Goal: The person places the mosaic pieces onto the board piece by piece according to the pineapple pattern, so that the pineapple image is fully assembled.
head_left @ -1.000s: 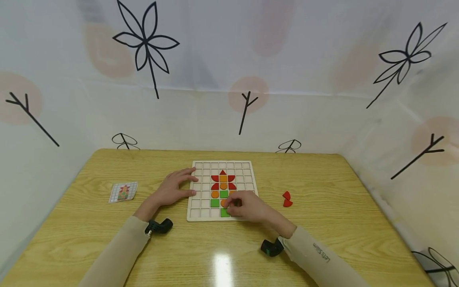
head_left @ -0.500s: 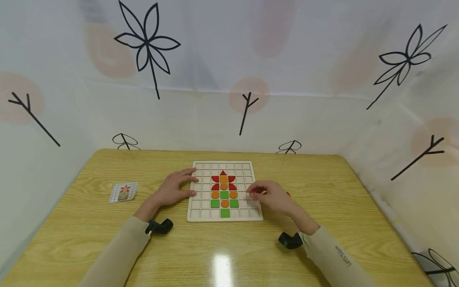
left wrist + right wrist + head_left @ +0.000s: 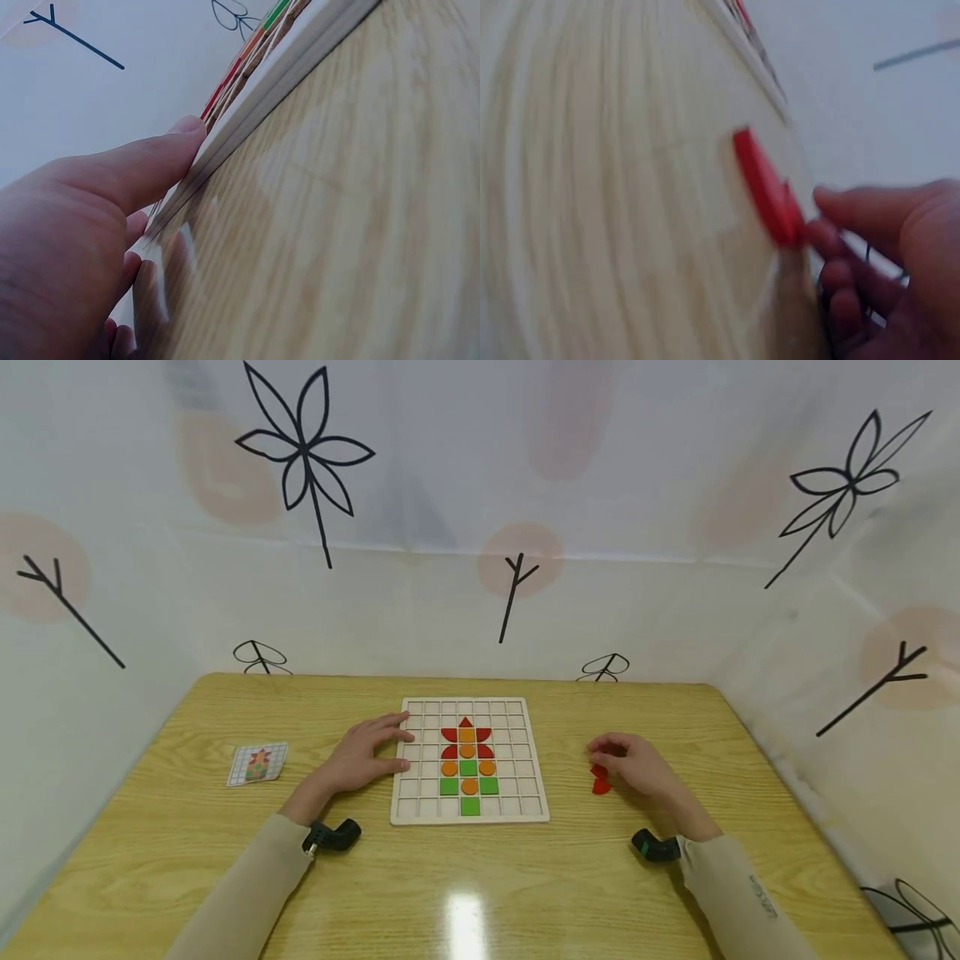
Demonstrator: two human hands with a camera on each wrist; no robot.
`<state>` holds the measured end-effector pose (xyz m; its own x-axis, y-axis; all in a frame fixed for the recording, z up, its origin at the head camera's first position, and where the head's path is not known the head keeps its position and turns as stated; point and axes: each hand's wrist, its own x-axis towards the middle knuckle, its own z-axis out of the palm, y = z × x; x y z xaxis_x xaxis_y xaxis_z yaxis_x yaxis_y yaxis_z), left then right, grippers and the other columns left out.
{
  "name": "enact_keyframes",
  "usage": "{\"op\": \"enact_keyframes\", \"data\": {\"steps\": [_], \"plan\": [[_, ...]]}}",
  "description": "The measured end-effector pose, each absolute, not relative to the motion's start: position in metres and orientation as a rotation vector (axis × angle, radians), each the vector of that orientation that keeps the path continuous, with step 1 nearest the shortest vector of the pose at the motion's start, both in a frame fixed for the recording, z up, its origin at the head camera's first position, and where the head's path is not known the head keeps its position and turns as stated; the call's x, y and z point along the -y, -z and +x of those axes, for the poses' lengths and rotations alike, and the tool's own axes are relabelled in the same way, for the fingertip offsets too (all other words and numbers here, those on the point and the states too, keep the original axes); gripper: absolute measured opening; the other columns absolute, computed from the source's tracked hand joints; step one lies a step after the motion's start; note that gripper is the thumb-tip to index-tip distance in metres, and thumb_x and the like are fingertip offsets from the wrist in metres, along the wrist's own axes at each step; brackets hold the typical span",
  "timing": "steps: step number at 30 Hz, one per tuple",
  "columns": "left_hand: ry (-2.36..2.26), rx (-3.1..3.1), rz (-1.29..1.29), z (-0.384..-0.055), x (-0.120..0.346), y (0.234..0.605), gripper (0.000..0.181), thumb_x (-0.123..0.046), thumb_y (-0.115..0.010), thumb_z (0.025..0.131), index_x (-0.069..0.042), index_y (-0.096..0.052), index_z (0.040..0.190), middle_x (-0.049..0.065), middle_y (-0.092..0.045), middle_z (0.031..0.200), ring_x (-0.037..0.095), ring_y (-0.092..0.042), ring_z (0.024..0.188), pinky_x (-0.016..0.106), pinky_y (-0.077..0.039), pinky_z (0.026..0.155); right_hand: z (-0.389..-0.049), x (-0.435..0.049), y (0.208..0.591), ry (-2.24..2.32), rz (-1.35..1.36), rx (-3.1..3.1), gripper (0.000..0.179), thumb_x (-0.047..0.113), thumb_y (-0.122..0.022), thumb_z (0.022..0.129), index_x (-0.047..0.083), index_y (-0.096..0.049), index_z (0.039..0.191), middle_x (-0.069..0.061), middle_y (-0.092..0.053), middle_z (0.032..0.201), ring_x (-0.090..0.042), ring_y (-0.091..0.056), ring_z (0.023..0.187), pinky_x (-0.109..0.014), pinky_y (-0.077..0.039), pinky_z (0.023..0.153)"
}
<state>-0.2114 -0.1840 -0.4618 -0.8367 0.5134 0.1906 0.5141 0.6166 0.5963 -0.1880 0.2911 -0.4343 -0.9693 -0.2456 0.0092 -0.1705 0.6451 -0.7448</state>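
A pale square grid board lies mid-table, with red, orange and green flat pieces set in its cells as a tulip-like figure. My left hand rests at its left edge, fingers spread; in the left wrist view the thumb touches the board's side. To the right of the board, my right hand hovers over two red quarter-circle pieces, partly covering one. In the blurred right wrist view, a fingertip is close to the red pieces and the thumb stands apart; whether it touches them is unclear.
A small pattern card showing a similar figure lies to the left on the wooden table. A white cloth with plant drawings hangs behind the table and along its sides. Dark wrist cameras sit at both cuffs.
My right hand has moved from the board's lower right, across to the red pieces on the table. A green square it had covered now shows on the board. My left hand stays put.
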Motion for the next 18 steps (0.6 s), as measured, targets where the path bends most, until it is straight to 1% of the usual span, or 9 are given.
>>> {"op": "enact_keyframes", "data": {"steps": [5, 8, 11, 13, 14, 18], "plan": [[1.042, 2.823, -0.892, -0.211, 0.184, 0.462, 0.044, -0.039, -0.073, 0.091, -0.017, -0.067, 0.128, 0.007, -0.037, 0.158, 0.034, -0.028, 0.146, 0.063, -0.014, 0.114, -0.19, -0.301, 0.437, 1.237, -0.44, -2.655, 0.028, 0.018, -0.063, 0.1, 0.001, -0.066, 0.122, -0.013, -0.065, 0.117, -0.02, -0.059, 0.099, -0.026, -0.05, 0.08], [1.044, 2.819, -0.892, -0.211, 0.184, 0.461, 0.043, -0.038, -0.073, 0.091, -0.017, -0.067, 0.128, 0.008, -0.037, 0.158, 0.035, -0.028, 0.146, 0.063, -0.014, 0.114, -0.191, -0.304, 0.435, 1.268, -0.491, -2.569, 0.027, 0.008, -0.061, 0.098, 0.0, -0.063, 0.124, -0.017, -0.062, 0.125, -0.025, -0.058, 0.109, -0.024, -0.049, 0.083], [1.049, 2.822, -0.889, -0.21, 0.184, 0.461, 0.043, -0.038, -0.073, 0.091, -0.016, -0.067, 0.128, 0.008, -0.037, 0.158, 0.035, -0.028, 0.146, 0.063, -0.014, 0.114, -0.192, -0.308, 0.434, 1.301, -0.507, -2.496, 0.033, -0.002, -0.058, 0.093, -0.002, -0.061, 0.126, -0.02, -0.059, 0.129, -0.031, -0.054, 0.117, -0.023, -0.048, 0.084], [1.046, 2.834, -0.882, -0.21, 0.183, 0.461, 0.043, -0.038, -0.073, 0.091, -0.017, -0.067, 0.128, 0.007, -0.037, 0.158, 0.034, -0.028, 0.146, 0.062, -0.014, 0.114, -0.192, -0.31, 0.434, 1.31, -0.497, -2.475, 0.037, -0.006, -0.059, 0.089, -0.002, -0.062, 0.126, -0.02, -0.058, 0.13, -0.034, -0.053, 0.116, -0.024, -0.048, 0.083], [1.048, 2.838, -0.88, -0.21, 0.183, 0.461, 0.043, -0.038, -0.073, 0.091, -0.018, -0.067, 0.128, 0.006, -0.036, 0.158, 0.034, -0.027, 0.146, 0.062, -0.013, 0.115, -0.193, -0.311, 0.434, 1.304, -0.497, -2.474, 0.036, -0.005, -0.059, 0.089, -0.002, -0.062, 0.125, -0.02, -0.058, 0.13, -0.033, -0.052, 0.115, -0.024, -0.048, 0.084], [1.053, 2.836, -0.879, -0.211, 0.183, 0.461, 0.042, -0.039, -0.073, 0.091, -0.018, -0.067, 0.128, 0.006, -0.037, 0.158, 0.034, -0.028, 0.146, 0.061, -0.013, 0.114, -0.195, -0.311, 0.435, 1.273, -0.489, -2.512, 0.029, 0.0, -0.063, 0.092, -0.001, -0.064, 0.122, -0.017, -0.061, 0.124, -0.028, -0.054, 0.104, -0.025, -0.049, 0.081]]}}
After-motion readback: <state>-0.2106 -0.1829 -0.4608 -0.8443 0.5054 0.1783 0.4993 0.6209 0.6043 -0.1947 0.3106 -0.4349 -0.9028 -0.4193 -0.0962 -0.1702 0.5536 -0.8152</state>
